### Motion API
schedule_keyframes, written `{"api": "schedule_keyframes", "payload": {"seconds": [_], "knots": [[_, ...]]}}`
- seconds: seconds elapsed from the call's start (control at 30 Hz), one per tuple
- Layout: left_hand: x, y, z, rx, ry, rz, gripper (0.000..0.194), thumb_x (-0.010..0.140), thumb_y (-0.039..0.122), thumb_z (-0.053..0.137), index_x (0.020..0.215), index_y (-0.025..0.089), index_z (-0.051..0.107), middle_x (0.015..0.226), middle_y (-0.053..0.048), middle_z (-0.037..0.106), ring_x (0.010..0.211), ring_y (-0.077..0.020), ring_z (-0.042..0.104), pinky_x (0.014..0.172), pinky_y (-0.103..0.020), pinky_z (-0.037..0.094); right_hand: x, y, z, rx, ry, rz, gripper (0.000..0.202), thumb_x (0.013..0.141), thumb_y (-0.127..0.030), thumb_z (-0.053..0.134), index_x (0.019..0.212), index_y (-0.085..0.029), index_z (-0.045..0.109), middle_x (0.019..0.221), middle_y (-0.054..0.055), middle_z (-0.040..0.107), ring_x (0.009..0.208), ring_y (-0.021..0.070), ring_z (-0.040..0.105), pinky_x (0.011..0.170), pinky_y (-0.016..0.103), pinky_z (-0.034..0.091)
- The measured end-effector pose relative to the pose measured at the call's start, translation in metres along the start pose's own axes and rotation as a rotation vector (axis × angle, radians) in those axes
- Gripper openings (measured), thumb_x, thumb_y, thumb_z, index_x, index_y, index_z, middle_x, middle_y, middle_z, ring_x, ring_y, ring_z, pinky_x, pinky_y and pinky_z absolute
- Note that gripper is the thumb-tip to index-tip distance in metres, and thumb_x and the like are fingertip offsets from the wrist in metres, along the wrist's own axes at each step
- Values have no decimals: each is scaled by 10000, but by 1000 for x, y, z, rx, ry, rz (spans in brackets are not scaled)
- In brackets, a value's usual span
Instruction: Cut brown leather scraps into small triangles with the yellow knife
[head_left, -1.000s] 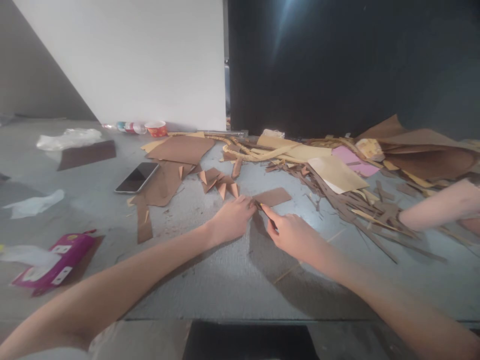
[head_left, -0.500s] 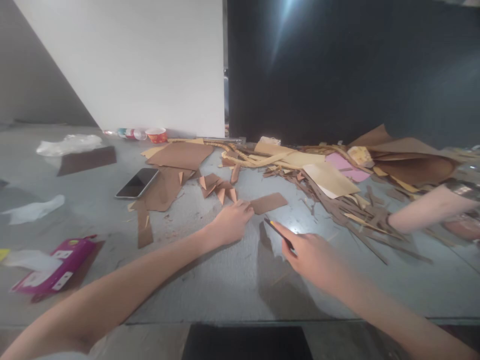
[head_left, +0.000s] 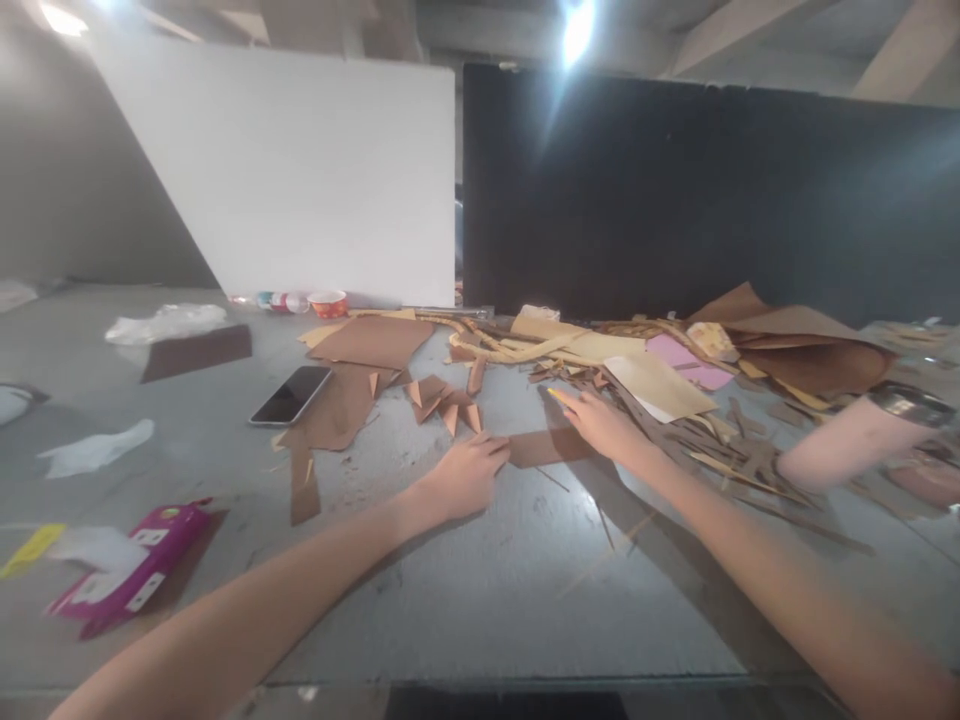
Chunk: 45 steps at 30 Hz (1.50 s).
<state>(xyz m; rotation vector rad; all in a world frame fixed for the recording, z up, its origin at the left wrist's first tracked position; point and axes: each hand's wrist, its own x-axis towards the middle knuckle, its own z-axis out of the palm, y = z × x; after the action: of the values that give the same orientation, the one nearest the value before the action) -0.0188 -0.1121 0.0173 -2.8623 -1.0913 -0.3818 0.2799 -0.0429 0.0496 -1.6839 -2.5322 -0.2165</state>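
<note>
My left hand (head_left: 466, 474) lies low on the table with its fingers bent together on the left end of a small brown sheet piece (head_left: 541, 447), which looks like leather or card. Just past the piece's right end is my right hand (head_left: 601, 420), closed round a slim knife-like tool (head_left: 559, 398). Only the tool's yellow part shows clearly; the rest is hidden or blurred. Beyond my left fingers stand several folded brown pieces (head_left: 450, 408) with pointed, lighter edges.
A phone (head_left: 291, 395) and brown sheets (head_left: 371, 342) lie left of centre. A purple tissue pack (head_left: 139, 570) is near left. Offcut strips (head_left: 720, 450), a tilted pink tumbler (head_left: 847, 440) and a rolled brown sheet (head_left: 814, 350) fill the right. White and black panels (head_left: 675, 200) stand behind.
My right hand has moved away from me, from the near side of the brown piece to beyond its right end. My left hand stays on the piece. The view has tilted upward.
</note>
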Motion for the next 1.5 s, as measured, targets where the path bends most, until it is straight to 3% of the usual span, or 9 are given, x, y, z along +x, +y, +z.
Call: {"api": "schedule_keyframes", "payload": {"seconds": [0.1, 0.17, 0.33, 0.53, 0.63, 0.83, 1.0, 1.2, 1.5], "knots": [[-2, 0, -2, -24, 29, 8, 408, 932, 52, 541, 1274, 161, 734, 1403, -143, 716, 1281, -282, 655, 1104, -454, 548, 13, -4, 5, 35, 111, -17, 476, 1060, -280, 574, 1524, -191, 632, 1414, 227, 597, 1324, 375, 566, 1097, 483, 420], [-3, 0, -3, -30, 35, 13, 391, 934, 48, 552, 1254, 162, 745, 1381, -137, 728, 1261, -278, 665, 1105, -449, 552, 18, -12, 3, 169, 45, -90, 403, 1030, -368, 647, 1399, -214, 697, 1438, 189, 602, 1362, 359, 548, 1153, 504, 388], [-1, 2, -5, -25, 22, 2, 374, 927, 30, 564, 1221, 161, 755, 1368, -137, 732, 1218, -279, 677, 1089, -450, 563, 24, -34, -10, 421, -301, -191, 589, 816, -523, 859, 1302, -244, 674, 1215, 81, 721, 1094, 266, 678, 964, 373, 460], [-1, 4, -7, -32, 18, 8, 423, 938, 30, 544, 1291, 170, 730, 1400, -131, 716, 1226, -278, 671, 1105, -461, 551, 27, -42, -16, 417, -439, -92, 612, 724, -547, 897, 1204, -211, 719, 1106, 63, 752, 934, 235, 670, 729, 288, 411], [0, 4, -8, -39, 13, 0, 399, 946, 43, 551, 1278, 177, 726, 1393, -129, 714, 1231, -280, 665, 1093, -459, 556, 31, -40, -14, 453, -512, -127, 464, 770, -554, 837, 1043, -188, 753, 909, 34, 733, 786, 200, 621, 640, 278, 353], [0, 3, -5, -145, 71, -21, 323, 939, 23, 534, 1162, 169, 716, 1305, -124, 726, 1245, -269, 637, 1104, -441, 548, 36, -39, -8, 639, -462, -189, 359, 875, -512, 698, 851, -158, 754, 743, 2, 658, 712, 163, 506, 631, 278, 329], [6, -6, 4, -496, 321, -328, 224, 1029, 251, 586, 1219, 177, 678, 1197, -121, 733, 1194, -270, 674, 1034, -453, 583, 37, -41, -12, 764, -429, -192, 361, 832, -516, 743, 835, -158, 791, 706, -6, 650, 706, 166, 502, 655, 283, 352], [12, -23, 7, -917, 98, -422, 284, 1017, 421, 630, 930, 176, 742, 840, -44, 753, 813, -191, 699, 754, -299, 526, 31, -42, -36, 788, -460, -185, 392, 804, -559, 786, 813, -167, 781, 694, -15, 626, 693, 153, 476, 650, 282, 324], [10, -14, -7, -1051, -21, -366, 416, 980, 549, 671, 866, 163, 776, 740, -22, 687, 705, -152, 606, 659, -266, 409, 23, -49, -43, 776, -560, -394, 345, 905, -503, 736, 824, -169, 764, 708, -25, 590, 672, 128, 447, 620, 275, 306]]}}
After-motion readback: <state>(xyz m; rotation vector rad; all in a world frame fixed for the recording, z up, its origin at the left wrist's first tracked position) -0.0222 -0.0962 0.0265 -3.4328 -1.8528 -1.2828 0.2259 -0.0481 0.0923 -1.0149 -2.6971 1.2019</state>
